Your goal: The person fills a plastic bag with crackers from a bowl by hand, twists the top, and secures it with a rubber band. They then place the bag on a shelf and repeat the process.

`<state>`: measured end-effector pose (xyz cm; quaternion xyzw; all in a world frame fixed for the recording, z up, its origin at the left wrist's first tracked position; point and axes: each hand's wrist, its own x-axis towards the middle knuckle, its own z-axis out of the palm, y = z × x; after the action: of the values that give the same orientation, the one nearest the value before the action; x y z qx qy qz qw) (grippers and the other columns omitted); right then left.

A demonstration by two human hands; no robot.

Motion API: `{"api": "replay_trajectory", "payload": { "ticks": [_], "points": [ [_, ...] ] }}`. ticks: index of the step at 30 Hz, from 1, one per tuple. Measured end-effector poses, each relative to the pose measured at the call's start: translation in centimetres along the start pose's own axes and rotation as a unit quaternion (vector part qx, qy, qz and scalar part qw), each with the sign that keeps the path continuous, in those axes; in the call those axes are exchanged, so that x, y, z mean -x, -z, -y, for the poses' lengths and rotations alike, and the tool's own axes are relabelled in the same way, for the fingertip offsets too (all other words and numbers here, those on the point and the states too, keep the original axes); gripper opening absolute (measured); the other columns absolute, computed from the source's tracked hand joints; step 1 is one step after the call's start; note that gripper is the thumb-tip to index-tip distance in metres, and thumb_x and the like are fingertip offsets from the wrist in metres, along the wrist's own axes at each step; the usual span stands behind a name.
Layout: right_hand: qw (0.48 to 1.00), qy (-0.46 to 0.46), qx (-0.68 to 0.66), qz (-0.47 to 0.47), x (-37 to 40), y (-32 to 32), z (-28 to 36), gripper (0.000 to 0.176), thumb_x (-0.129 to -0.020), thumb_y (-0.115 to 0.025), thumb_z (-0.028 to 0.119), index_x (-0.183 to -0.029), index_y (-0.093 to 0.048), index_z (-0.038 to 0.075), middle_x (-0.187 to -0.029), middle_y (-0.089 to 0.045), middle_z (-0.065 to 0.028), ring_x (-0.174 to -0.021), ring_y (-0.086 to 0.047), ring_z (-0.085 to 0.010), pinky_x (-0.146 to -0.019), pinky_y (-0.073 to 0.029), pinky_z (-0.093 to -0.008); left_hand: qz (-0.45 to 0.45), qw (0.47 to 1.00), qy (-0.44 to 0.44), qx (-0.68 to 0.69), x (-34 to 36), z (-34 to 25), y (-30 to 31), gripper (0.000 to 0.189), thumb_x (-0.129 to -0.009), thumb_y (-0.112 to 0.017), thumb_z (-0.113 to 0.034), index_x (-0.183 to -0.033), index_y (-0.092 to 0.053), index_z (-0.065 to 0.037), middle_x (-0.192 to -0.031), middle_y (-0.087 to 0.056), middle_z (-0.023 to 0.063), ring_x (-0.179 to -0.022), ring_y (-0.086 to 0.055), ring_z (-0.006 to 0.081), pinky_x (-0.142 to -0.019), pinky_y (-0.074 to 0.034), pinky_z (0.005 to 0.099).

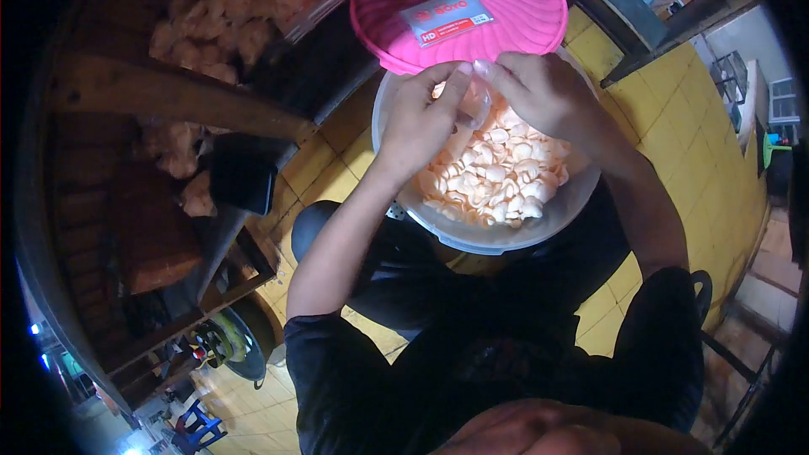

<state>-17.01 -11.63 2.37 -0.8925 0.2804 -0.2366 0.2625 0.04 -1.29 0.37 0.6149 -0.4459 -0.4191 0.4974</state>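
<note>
Fingers of the left hand (pixel 419 114) and the right hand (pixel 548 97) are closed on a small clear plastic bag (pixel 479 108), thumb tips almost meeting. From where I stand, the bag is above the far half of a pale, see-through tub (pixel 497 243), just inside its far rim. Below it lie the pale orange crackers (pixel 497 177), heaped across the tub's middle and towards its near edge. A pink lid (pixel 527 13) with a printed label (pixel 445 17) shows beyond the far rim. The tub sits between the person's bent legs, over yellow floor tiles (pixel 683 139).
</note>
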Motion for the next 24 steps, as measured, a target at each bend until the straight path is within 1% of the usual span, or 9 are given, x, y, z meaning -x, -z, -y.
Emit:
{"api": "replay_trajectory", "payload": {
  "ticks": [3,5,8,11,14,18,21,23,24],
  "points": [
    [0.999,-0.012,-0.013,0.044,0.6,-1.3,-1.3,0.035,-0.09,-0.07,0.031,-0.089,-0.063,-0.003,-0.069,-0.064,-0.0206,-0.061,-0.065,-0.0337,-0.057,-0.051,-0.039,-0.004,1.0,-0.013,-0.006,0.3,-0.4,0.1,0.025,-0.096,-0.06,-0.016,-0.114,-0.071,-0.002,-0.079,-0.072,0.01,-0.064,-0.069,0.0143,-0.06,-0.053,0.027],
    [0.992,0.118,0.026,-0.032,0.5,-2.2,-2.2,0.032,-0.089,-0.07,0.027,-0.096,-0.065,-0.004,-0.079,-0.067,-0.0235,-0.072,-0.069,-0.0348,-0.064,-0.054,-0.0397,-0.003,1.0,-0.02,-0.011,0.2,-0.2,0.2,0.023,-0.094,-0.061,-0.012,-0.114,-0.071,-0.003,-0.082,-0.073,0.0114,-0.064,-0.069,0.0147,-0.06,-0.053,0.0276],
    [0.989,-0.017,-0.102,0.107,-0.1,0.4,0.2,0.029,-0.091,-0.062,0.008,-0.119,-0.062,-0.002,-0.099,-0.069,-0.0196,-0.082,-0.071,-0.0279,-0.072,-0.054,-0.0378,-0.071,0.985,-0.111,-0.113,-0.1,0.3,0.7,0.034,-0.084,-0.059,0.004,-0.114,-0.07,-0.006,-0.094,-0.074,0.0142,-0.066,-0.07,0.015,-0.062,-0.054,0.0292],
    [0.978,-0.024,-0.188,0.092,0.0,-0.3,-1.0,0.031,-0.089,-0.062,0.006,-0.119,-0.062,-0.001,-0.103,-0.068,-0.0183,-0.087,-0.07,-0.0293,-0.076,-0.054,-0.0383,-0.084,0.975,-0.154,-0.137,0.0,-0.1,0.7,0.033,-0.084,-0.059,0.004,-0.114,-0.07,-0.004,-0.089,-0.072,0.0124,-0.065,-0.069,0.0138,-0.06,-0.053,0.0288],
    [0.981,0.113,-0.132,0.082,0.2,-1.3,-0.6,0.032,-0.084,-0.063,0.003,-0.116,-0.059,-0.003,-0.09,-0.068,-0.0262,-0.087,-0.07,-0.0392,-0.074,-0.055,-0.0428,-0.048,0.99,-0.116,-0.06,0.1,-0.2,0.7,0.026,-0.087,-0.061,0.001,-0.111,-0.07,-0.002,-0.086,-0.071,0.0094,-0.064,-0.069,0.0127,-0.058,-0.052,0.0269],
    [0.986,0.12,-0.077,0.083,0.2,-1.3,-0.8,0.032,-0.085,-0.064,0.005,-0.116,-0.057,0.0,-0.087,-0.068,-0.0237,-0.083,-0.069,-0.0399,-0.069,-0.054,-0.0431,-0.06,0.99,-0.127,-0.001,0.4,-1.5,0.3,0.017,-0.091,-0.063,-0.005,-0.105,-0.071,0.0,-0.081,-0.071,0.007,-0.061,-0.067,0.0116,-0.054,-0.049,0.0245],
    [0.988,0.095,-0.103,0.061,-0.4,0.4,-0.5,0.031,-0.087,-0.064,0.007,-0.116,-0.055,0.004,-0.089,-0.068,-0.0207,-0.083,-0.069,-0.0407,-0.066,-0.053,-0.0457,-0.069,0.995,-0.044,-0.06,0.8,-2.5,1.6,0.032,-0.101,-0.058,-0.026,-0.097,-0.071,0.003,-0.077,-0.07,0.007,-0.058,-0.067,0.0133,-0.052,-0.05,0.0239],
    [0.999,-0.004,-0.047,0.023,-0.3,1.0,0.5,0.024,-0.088,-0.062,0.009,-0.111,-0.058,0.005,-0.09,-0.067,-0.0185,-0.081,-0.068,-0.0399,-0.063,-0.051,-0.0469,0.149,0.977,0.121,0.091,0.9,-3.0,2.4,0.069,-0.103,-0.042,-0.057,-0.089,-0.07,0.005,-0.07,-0.069,0.0104,-0.052,-0.065,0.0159,-0.049,-0.052,0.0259],
    [0.999,-0.001,-0.046,0.022,-0.1,0.9,0.8,0.024,-0.088,-0.062,0.009,-0.111,-0.058,0.005,-0.09,-0.067,-0.0185,-0.081,-0.068,-0.0399,-0.063,-0.051,-0.0469,0.243,0.949,0.167,0.115,0.9,-2.5,2.2,0.093,-0.096,-0.023,-0.074,-0.103,-0.066,0.007,-0.087,-0.071,0.0163,-0.068,-0.071,0.0218,-0.062,-0.059,0.032]
  ]
}}
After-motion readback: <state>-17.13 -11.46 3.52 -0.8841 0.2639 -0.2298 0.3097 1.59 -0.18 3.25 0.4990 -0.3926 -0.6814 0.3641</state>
